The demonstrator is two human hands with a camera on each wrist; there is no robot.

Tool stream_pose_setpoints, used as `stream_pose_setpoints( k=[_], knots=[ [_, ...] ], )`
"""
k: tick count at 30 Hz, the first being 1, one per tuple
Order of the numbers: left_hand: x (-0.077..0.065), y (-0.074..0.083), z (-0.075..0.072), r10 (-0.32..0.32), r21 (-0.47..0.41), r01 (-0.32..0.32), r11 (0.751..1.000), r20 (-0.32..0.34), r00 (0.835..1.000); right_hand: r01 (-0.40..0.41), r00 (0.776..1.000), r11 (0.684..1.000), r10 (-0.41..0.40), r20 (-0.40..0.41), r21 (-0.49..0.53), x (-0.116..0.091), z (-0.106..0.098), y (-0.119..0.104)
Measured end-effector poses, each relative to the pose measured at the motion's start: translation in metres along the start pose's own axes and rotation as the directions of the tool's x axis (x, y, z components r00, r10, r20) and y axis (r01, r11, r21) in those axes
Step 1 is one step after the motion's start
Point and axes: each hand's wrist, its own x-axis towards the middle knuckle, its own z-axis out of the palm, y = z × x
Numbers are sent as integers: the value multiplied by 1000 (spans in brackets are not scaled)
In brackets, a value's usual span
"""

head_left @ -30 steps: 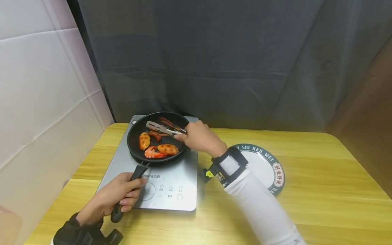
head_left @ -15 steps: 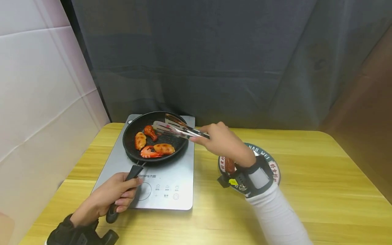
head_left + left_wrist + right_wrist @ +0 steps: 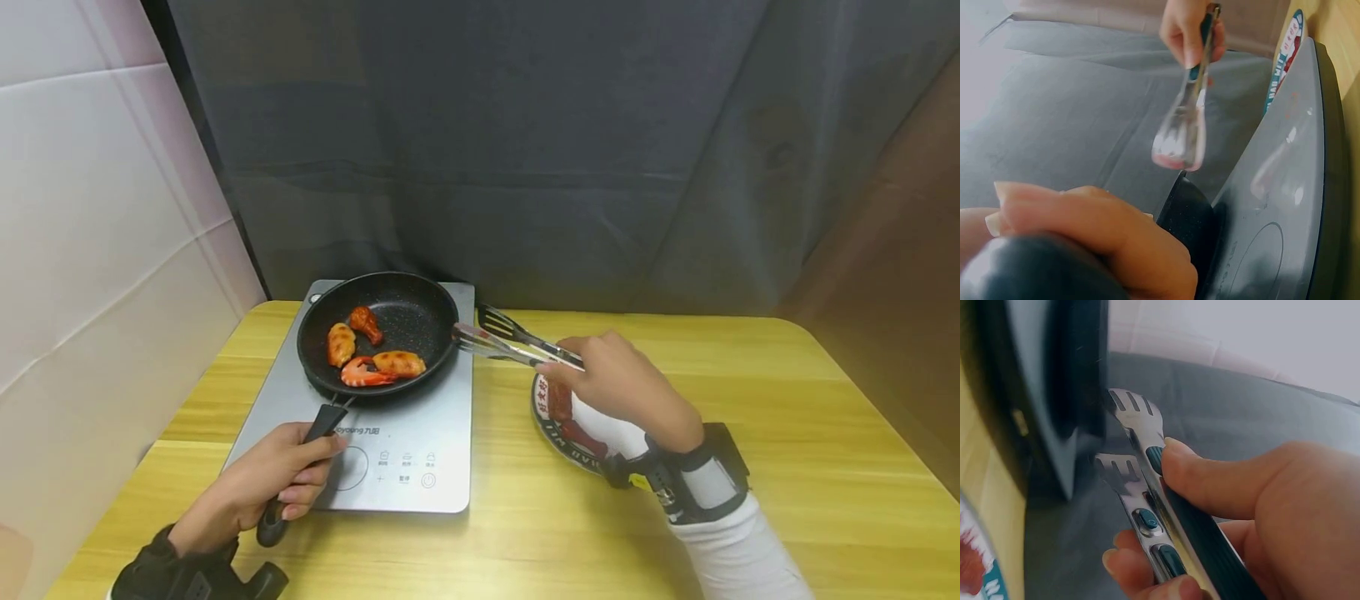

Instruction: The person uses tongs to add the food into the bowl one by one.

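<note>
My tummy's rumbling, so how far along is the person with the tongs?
Looks done: some reddish-brown food is on the plate. In hand: the right hand holds the tongs, with nothing showing between their tips, and the left hand grips the black handle. Probably left: a drumstick, a shrimp and two golden-brown pieces in the pan, if everything goes on the plate.
</note>
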Motion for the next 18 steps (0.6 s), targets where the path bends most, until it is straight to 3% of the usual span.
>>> stream_pose_setpoints(
  k=[12, 18],
  knots=[
    [1, 1, -1, 7, 1, -7, 1000, -3, 1000, -89, 996, 993, 89, 4, -76, -32, 7, 27],
    [1, -1, 0, -1, 5, 1, 1000, -12, 1000, -78, 997, 987, 76, -22, -139, -50, 10, 32]
  ],
)
